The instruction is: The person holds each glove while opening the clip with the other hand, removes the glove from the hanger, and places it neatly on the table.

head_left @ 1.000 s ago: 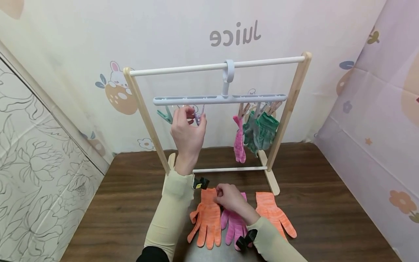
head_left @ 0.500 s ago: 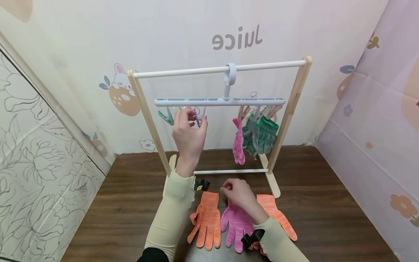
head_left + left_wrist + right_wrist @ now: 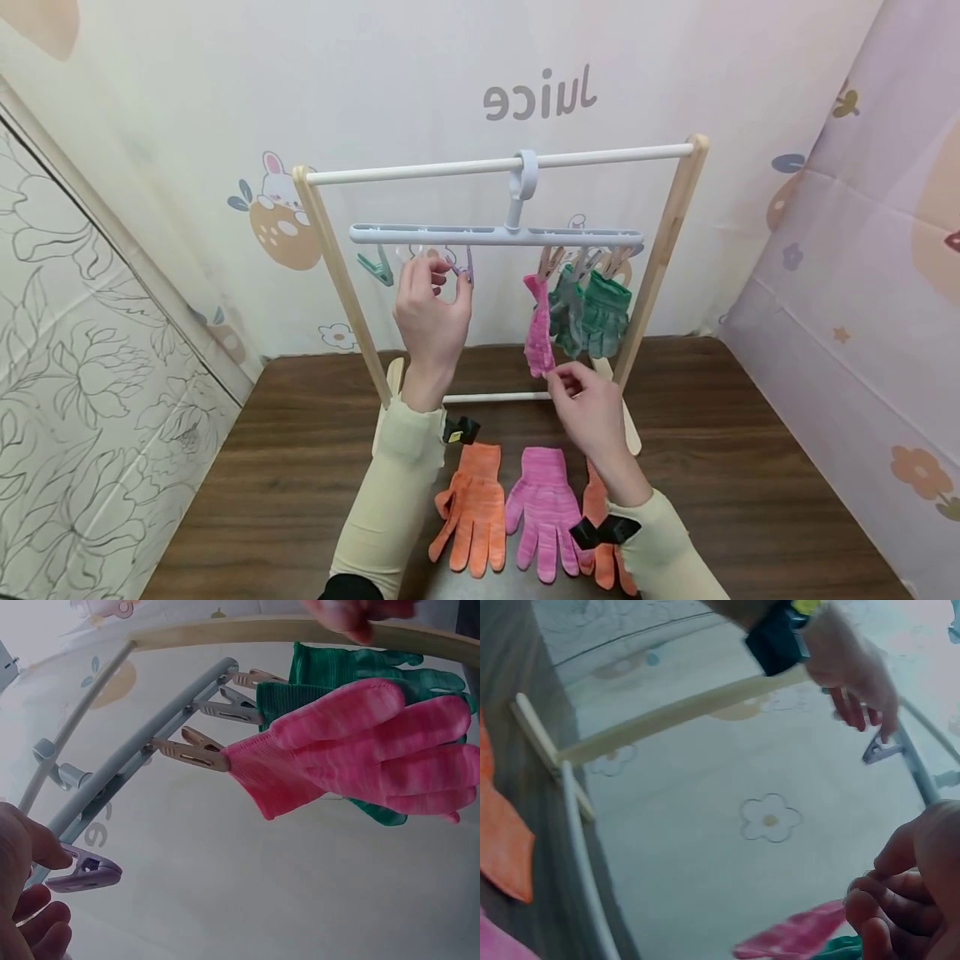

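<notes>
In the head view my left hand [image 3: 433,312] is raised under the left half of a pale-blue clip hanger [image 3: 427,235], pinching a purple clothespin [image 3: 86,871] that hangs from it. My right hand [image 3: 592,412] is lifted off the table, thumb and fingers curled together, with nothing visible between them. Its fingertips are beside the lower end of a hanging pink glove [image 3: 538,333]; the left wrist view shows the hand apart from that glove. Beyond it hang green gloves [image 3: 606,312], held by beige and grey clothespins. A loose pink glove [image 3: 543,500] lies palm-flat below.
Orange gloves [image 3: 480,500] lie on either side of the loose pink glove, the right one partly behind my forearm. The hanger hooks over the white rail [image 3: 420,170] of a wooden-sided rack [image 3: 667,233]. A green clothespin [image 3: 378,268] hangs at the hanger's left end.
My right hand has risen from above the gloves on the table towards the hanging pink glove, uncovering the loose pink one. The hanger has swung slightly. My left hand stays by the purple clothespin.
</notes>
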A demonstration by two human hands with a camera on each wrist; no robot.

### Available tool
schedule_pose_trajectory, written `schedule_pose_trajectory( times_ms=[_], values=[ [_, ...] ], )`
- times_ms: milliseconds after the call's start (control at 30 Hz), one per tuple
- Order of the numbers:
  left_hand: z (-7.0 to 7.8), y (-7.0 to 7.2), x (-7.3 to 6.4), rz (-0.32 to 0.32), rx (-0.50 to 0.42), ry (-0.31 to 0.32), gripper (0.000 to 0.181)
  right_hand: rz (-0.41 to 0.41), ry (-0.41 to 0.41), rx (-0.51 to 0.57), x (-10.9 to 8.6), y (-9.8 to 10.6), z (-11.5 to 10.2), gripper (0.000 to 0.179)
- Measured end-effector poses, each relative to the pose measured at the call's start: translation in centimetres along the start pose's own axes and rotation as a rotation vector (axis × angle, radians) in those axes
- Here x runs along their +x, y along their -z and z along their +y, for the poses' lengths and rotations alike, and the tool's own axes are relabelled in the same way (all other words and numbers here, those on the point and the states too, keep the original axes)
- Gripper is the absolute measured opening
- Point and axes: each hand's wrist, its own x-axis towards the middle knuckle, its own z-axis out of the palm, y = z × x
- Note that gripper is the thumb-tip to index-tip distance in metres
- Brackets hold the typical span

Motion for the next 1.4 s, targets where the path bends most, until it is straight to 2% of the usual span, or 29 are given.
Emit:
schedule_pose_trajectory(
  times_ms=[100, 333, 533, 800, 900, 1133, 1400],
  values=[
    [-0.3, -0.1, -0.5, -0.023, 0.014, -0.008, 0.014, 0.030, 0.020, -0.005, 0.5, 0.7, -0.3, 0.006],
    [-1.5, -0.5, -2.1, -0.125, 0.005, -0.021, 0.008, 0.057, 0.024, 0.011, 1.5, 1.8, -0.6, 0.010],
    [-2.3, -1.3, -3.8, -0.237, 0.002, -0.001, 0.008, 0.080, 0.011, 0.020, 2.4, 2.5, -0.8, 0.011],
    [-1.8, -3.1, -6.5, -0.364, 0.014, 0.021, 0.019, 0.092, 0.016, 0.032, 3.7, 2.7, -0.9, 0.013],
    [-1.2, -3.8, -7.2, -0.385, 0.011, 0.022, 0.026, 0.098, 0.018, 0.040, 4.4, 2.7, -1.0, 0.014],
    [0.1, -5.6, -8.5, -0.360, 0.061, 0.070, 0.045, 0.082, -0.014, 0.085, 5.7, 2.3, -1.4, 0.018],
    [1.0, -7.5, -8.6, -0.387, 0.119, 0.129, 0.051, 0.079, -0.049, 0.112, 6.4, 1.8, -1.6, 0.019]
  ],
)
